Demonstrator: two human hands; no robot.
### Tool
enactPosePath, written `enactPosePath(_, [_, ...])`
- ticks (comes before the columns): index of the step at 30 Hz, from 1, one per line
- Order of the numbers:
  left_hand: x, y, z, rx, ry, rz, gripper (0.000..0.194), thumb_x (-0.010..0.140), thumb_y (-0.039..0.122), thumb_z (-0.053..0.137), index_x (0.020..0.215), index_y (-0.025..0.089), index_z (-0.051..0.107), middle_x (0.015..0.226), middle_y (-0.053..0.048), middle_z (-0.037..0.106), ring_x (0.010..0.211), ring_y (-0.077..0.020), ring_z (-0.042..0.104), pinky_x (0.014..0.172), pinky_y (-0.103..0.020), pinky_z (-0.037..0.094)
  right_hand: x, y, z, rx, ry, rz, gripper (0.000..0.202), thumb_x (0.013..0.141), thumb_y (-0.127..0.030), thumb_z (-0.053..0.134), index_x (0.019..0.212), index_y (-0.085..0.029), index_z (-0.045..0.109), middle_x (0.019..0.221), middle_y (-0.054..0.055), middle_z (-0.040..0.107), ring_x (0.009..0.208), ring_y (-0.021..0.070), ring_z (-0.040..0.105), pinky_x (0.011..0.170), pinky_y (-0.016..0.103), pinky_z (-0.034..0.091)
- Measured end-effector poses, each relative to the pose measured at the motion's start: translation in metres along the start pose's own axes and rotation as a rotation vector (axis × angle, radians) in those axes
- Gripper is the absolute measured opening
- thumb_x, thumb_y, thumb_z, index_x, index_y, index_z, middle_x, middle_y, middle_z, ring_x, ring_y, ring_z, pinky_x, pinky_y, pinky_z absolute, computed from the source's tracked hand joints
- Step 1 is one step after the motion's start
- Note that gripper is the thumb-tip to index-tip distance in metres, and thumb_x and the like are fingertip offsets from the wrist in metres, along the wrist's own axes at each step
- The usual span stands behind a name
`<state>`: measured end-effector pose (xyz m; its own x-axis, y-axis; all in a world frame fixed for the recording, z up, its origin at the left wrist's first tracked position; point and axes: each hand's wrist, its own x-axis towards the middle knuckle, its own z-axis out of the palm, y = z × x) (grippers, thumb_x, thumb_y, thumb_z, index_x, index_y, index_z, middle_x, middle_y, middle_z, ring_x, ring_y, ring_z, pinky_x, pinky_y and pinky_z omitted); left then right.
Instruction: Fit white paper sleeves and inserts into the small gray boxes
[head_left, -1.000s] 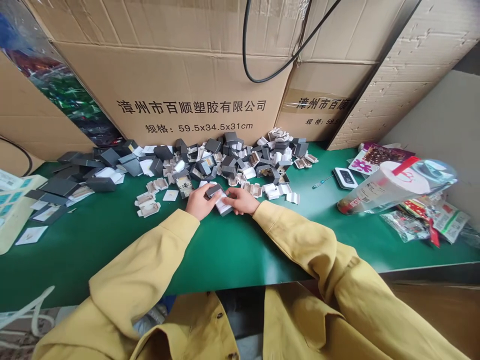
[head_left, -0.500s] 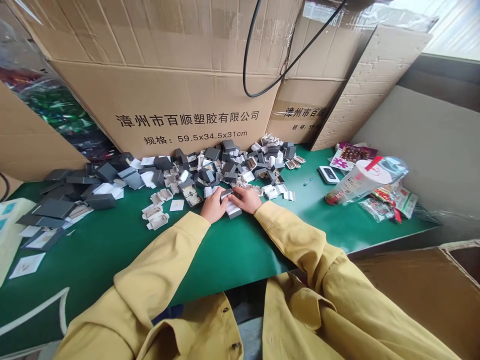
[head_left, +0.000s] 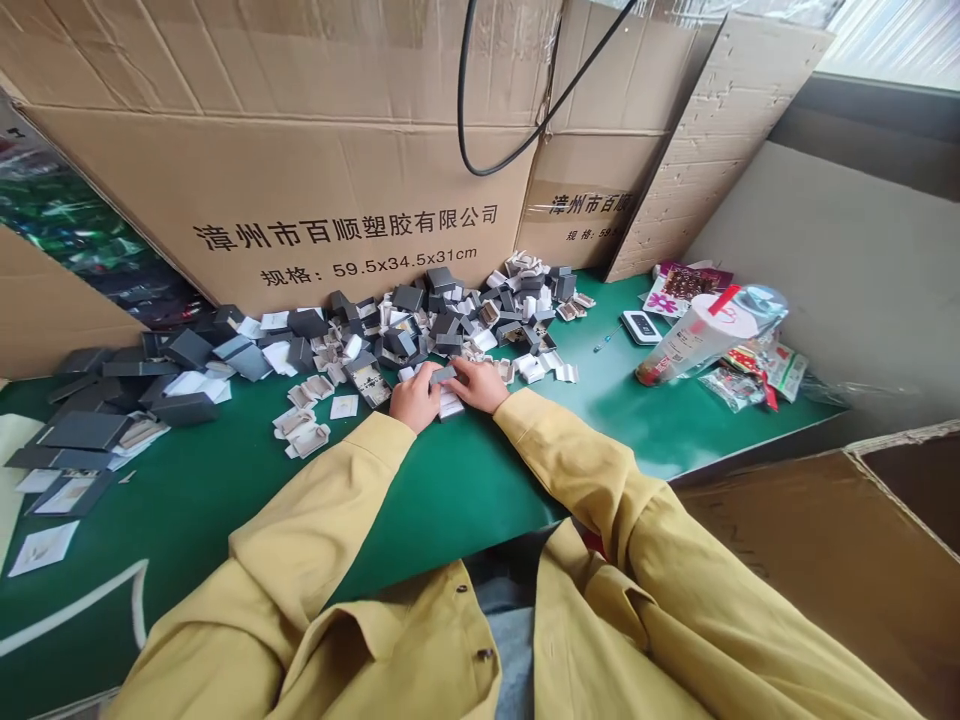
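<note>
Near the middle of the table, both my hands are closed around a small dark grey box (head_left: 443, 375). My left hand (head_left: 415, 402) grips its left side, and my right hand (head_left: 482, 385) holds the right side with thumb and fingers. A white part (head_left: 451, 404) shows below the grey piece, between the hands; whether it is joined to the box I cannot tell. Just left of my left hand lies an open grey box (head_left: 367, 380) with a patterned inside. Crumpled white card inserts (head_left: 301, 425) and a small white square card (head_left: 344, 406) lie farther left.
A heap of grey boxes and white inserts (head_left: 442, 315) runs behind my hands; more grey boxes (head_left: 86, 430) pile at the left. On the right are a plastic cup (head_left: 697, 335), a small white device (head_left: 640, 327) and snack packets (head_left: 757, 375). Large cartons (head_left: 300, 170) stand behind.
My view has shifted, so the table's contents appear farther left and slightly higher. Both hands stay on the box; more of its grey piece shows between the fingers, less grey at its near end.
</note>
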<state>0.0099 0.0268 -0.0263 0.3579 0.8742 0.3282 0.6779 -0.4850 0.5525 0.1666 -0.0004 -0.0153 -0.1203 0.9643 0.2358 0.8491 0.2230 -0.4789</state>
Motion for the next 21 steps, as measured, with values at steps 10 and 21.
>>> enactPosePath(10, [-0.004, 0.01, 0.008, -0.716, 0.005, -0.085, 0.055, 0.077, 0.037, 0.058, 0.126, 0.018, 0.044, 0.132, -0.013, 0.05, 0.123, -0.0239, 0.046, 0.1, -0.037, 0.039, 0.0, 0.006, 0.012, 0.301, 0.188, -0.039, 0.029, 0.076, -0.011, 0.054, 0.104, -0.017, 0.056, 0.101, 0.007, 0.066, 0.094, 0.018, 0.062, 0.085, 0.03, 0.048])
enactPosePath(21, [-0.009, 0.028, 0.032, -0.376, 0.337, -0.33, 0.04, 0.083, 0.049, 0.045, 0.103, 0.017, 0.058, 0.106, -0.012, 0.063, 0.102, -0.0233, 0.058, 0.091, -0.038, 0.045, 0.006, 0.014, 0.008, 0.114, 0.153, -0.178, 0.022, 0.086, -0.025, 0.049, 0.097, -0.025, 0.068, 0.108, 0.002, 0.067, 0.095, 0.0174, 0.063, 0.079, 0.029, 0.052])
